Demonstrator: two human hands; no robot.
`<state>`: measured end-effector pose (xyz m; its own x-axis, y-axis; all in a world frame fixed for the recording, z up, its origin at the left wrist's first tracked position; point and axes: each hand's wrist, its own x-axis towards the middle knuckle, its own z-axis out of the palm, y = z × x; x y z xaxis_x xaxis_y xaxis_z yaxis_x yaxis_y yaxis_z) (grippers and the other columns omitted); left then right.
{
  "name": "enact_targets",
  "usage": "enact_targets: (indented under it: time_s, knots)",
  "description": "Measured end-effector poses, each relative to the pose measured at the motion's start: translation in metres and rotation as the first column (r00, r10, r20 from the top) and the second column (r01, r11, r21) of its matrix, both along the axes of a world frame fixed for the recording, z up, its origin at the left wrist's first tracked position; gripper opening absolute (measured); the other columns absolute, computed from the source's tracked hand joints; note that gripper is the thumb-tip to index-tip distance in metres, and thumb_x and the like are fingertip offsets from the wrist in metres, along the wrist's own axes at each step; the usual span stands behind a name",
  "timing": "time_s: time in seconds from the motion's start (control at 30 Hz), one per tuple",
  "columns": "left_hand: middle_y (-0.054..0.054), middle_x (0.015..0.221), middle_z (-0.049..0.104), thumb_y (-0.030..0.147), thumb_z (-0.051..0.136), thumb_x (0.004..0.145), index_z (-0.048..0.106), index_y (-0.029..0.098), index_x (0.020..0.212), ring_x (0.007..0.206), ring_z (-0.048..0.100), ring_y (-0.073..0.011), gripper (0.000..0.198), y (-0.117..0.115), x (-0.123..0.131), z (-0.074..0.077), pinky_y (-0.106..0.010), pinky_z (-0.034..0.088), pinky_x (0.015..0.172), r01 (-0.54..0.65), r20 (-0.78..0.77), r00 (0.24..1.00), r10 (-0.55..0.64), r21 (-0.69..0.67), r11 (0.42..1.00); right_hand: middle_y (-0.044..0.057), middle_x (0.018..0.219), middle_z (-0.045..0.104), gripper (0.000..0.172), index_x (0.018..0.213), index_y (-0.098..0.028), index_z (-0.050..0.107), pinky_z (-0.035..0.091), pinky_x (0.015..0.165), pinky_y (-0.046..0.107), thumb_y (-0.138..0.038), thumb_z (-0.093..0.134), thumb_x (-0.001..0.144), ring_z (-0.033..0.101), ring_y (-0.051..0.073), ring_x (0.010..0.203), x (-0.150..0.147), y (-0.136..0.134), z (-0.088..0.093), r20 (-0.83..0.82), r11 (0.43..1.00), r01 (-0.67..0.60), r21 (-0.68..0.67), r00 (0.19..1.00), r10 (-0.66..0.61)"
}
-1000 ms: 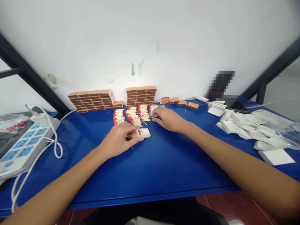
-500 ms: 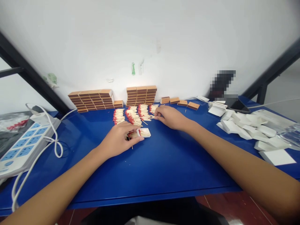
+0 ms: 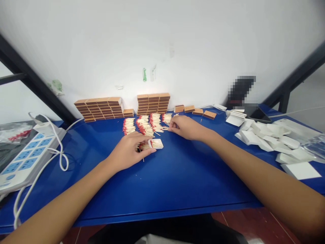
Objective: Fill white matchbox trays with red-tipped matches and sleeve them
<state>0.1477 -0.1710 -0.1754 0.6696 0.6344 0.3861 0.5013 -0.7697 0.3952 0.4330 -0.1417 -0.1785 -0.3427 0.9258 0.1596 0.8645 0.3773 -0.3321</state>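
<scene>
My left hand [image 3: 132, 149] is curled round a small white matchbox tray [image 3: 156, 144], thumb along its near side. Red-headed matches [image 3: 144, 146] lie in the tray and under the palm, and one stick pokes out below. Farther right, my right hand [image 3: 184, 126] has thumb and fingers pinched at the stick ends of a few matches [image 3: 165, 128]; how many is hidden. Several rows of loose matches [image 3: 144, 126] with red heads lie on the blue table [image 3: 182, 179], just beyond both hands.
Stacked matchboxes [image 3: 101, 108] and a second stack [image 3: 153, 103] stand against the wall. Single matchboxes [image 3: 189, 108] lie to their right. White empty trays [image 3: 264, 134] are heaped at the right, near a dark tablet [image 3: 257, 113]. A power strip [image 3: 27, 157] with cables occupies the left.
My right hand has shifted slightly right, away from the match rows, its fingers still pinched. My left hand and the tray have stayed in place.
</scene>
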Motion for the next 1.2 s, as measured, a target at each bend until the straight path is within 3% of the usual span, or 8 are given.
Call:
enact_targets:
  time_s: [0.2,0.4,0.73,1.2]
  knots:
    - [-0.004,0.084,0.074,0.041,0.077,0.091,0.077,0.022,0.119,0.077,0.067,-0.0187,0.034,0.001,0.000,0.000,-0.032,0.051,0.074,0.002,0.016,1.000,-0.002,0.010,1.000,0.010,0.091,0.070,0.015,0.085,-0.017,0.062,0.037,0.069,0.030,-0.023,0.059,0.098,0.058,0.020,0.079,0.001,-0.003,0.005,0.040,1.000,-0.025,-0.001,0.999,0.025]
    - [-0.006,0.089,0.075,0.041,0.077,0.090,0.077,0.020,0.116,0.082,0.068,-0.0204,0.033,0.004,-0.003,-0.003,-0.034,0.053,0.076,-0.027,0.050,0.999,0.023,0.096,0.995,0.007,0.090,0.069,0.013,0.090,-0.019,0.058,0.036,0.066,0.030,-0.025,0.055,0.100,0.057,0.018,0.075,-0.002,-0.011,0.017,-0.050,0.999,-0.033,0.027,0.998,0.035]
    - [-0.009,0.094,0.076,0.045,0.077,0.090,0.077,0.017,0.113,0.086,0.070,-0.0232,0.037,0.009,-0.004,-0.007,-0.035,0.053,0.079,-0.065,0.070,0.996,0.054,0.156,0.986,0.005,0.083,0.071,0.008,0.085,-0.018,0.064,0.039,0.065,0.028,-0.020,0.064,0.093,0.060,0.017,0.072,-0.006,-0.016,0.022,-0.080,0.991,-0.111,-0.072,0.991,0.106]
    - [-0.006,0.097,0.079,0.046,0.077,0.090,0.078,0.018,0.112,0.094,0.070,-0.0235,0.036,0.006,-0.004,0.000,-0.037,0.055,0.087,-0.242,0.139,0.966,0.217,0.194,0.951,0.004,0.081,0.069,0.019,0.085,-0.019,0.067,0.044,0.067,0.030,-0.037,0.066,0.092,0.059,0.016,0.072,-0.017,-0.025,0.035,-0.397,0.987,-0.164,0.003,0.905,0.151]
